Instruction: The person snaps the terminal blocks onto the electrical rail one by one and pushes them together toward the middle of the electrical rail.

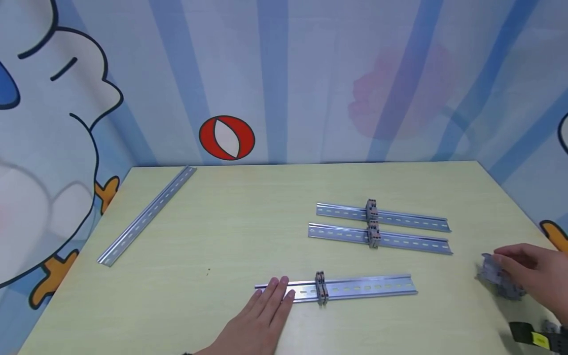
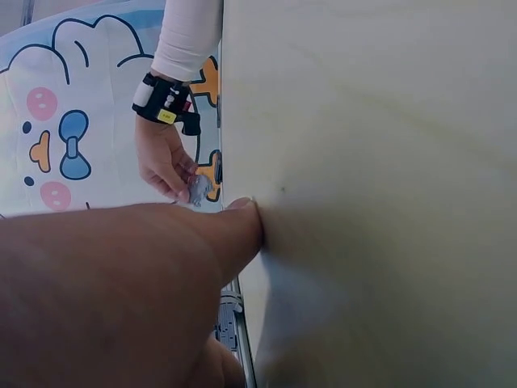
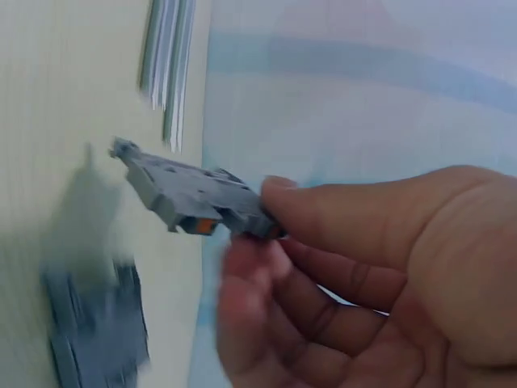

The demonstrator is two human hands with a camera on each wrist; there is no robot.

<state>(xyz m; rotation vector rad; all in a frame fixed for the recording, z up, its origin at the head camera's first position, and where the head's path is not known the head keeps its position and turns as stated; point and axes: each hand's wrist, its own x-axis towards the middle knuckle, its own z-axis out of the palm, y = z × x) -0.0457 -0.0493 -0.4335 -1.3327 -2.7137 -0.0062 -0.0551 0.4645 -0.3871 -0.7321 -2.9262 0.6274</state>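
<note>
My left hand (image 1: 262,318) rests with straight fingers on the left end of the nearest metal DIN rail (image 1: 370,287). A narrow pair of grey terminal blocks (image 1: 321,288) sits across this rail, right of the fingertips. At the right side of the table, my right hand (image 1: 539,278) pinches a single grey terminal block (image 3: 198,194) between thumb and fingers. Orange spots show along one edge of that block in the right wrist view. Below it, more grey terminal blocks (image 3: 97,327) lie on the table, blurred. The left wrist view shows mostly my left thumb (image 2: 238,230).
Two parallel DIN rails, a back one (image 1: 412,220) and a front one (image 1: 412,241), lie behind the nearest rail, each bearing grey terminal blocks. A bare rail (image 1: 146,217) lies slanted at the left. Another grey piece (image 1: 550,326) is partly hidden by the right wrist strap.
</note>
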